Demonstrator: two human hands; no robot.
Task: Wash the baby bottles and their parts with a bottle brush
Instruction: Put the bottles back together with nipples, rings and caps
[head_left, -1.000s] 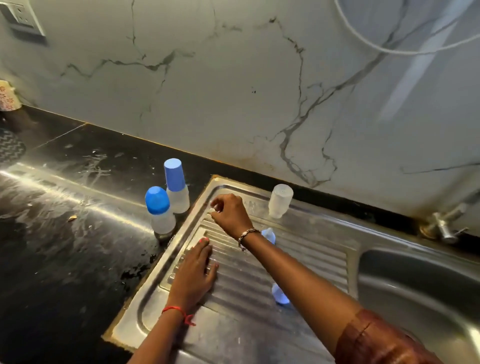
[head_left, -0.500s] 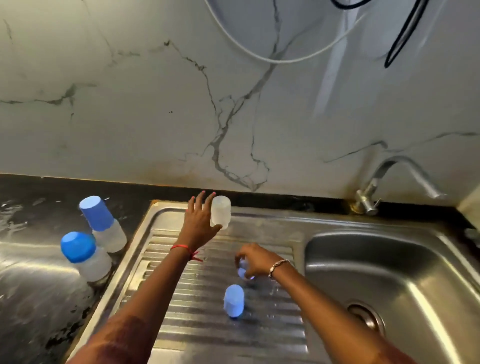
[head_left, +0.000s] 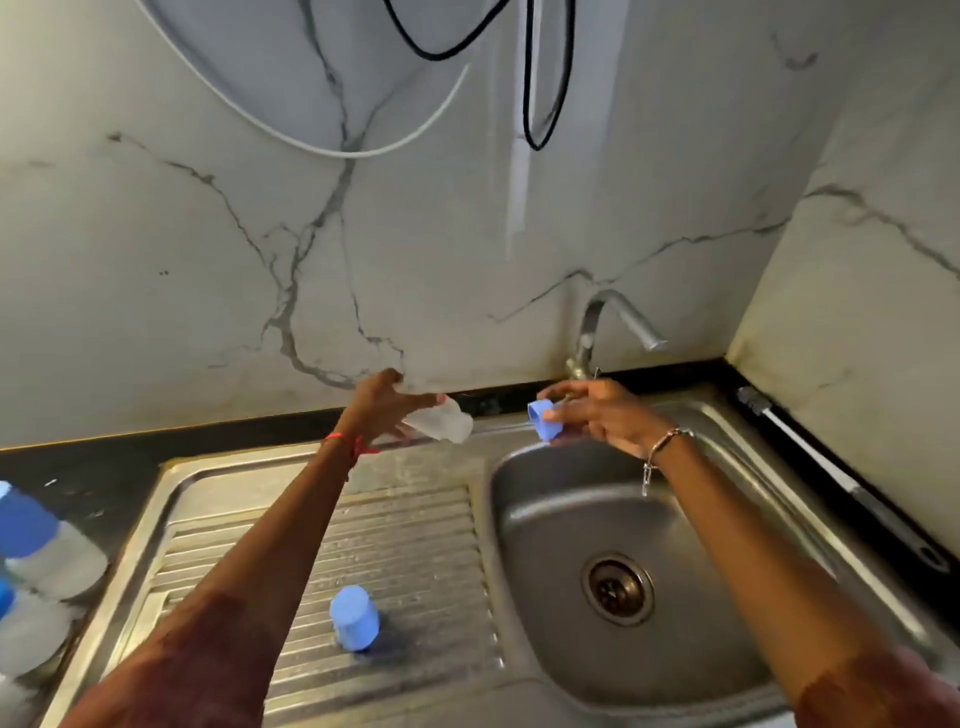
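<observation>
Gripping a frosted bottle (head_left: 441, 423) on its side, your left hand (head_left: 382, 408) is above the back edge of the sink unit, about where the ribbed drainboard (head_left: 415, 545) meets the basin (head_left: 545, 545). Your fingers wrap the bottle's near end, so that end is hidden, and blur softens the rest of its outline.

Your right hand (head_left: 605, 415) pinches a small blue part (head_left: 544, 422) between thumb and fingertips. It is above the basin's back rim and just below the tap (head_left: 610, 322). The blur makes it impossible to tell whether the part is a cap or a collar. It and the bottle are near each other but apart.

A blue cap (head_left: 355, 621) stands alone on the drainboard toward its front edge, with your left forearm passing just to its left.

At the left edge of the black counter (head_left: 78, 467), two capped bottles are cut off by the frame. The rear bottle (head_left: 47, 545) shows a blue top and a pale body. The front bottle (head_left: 26, 639) shows only a sliver of blue above its body.

A white cable (head_left: 311, 148) and a black cable (head_left: 527, 104) hang on the marble wall, both running out past the top edge.
</observation>
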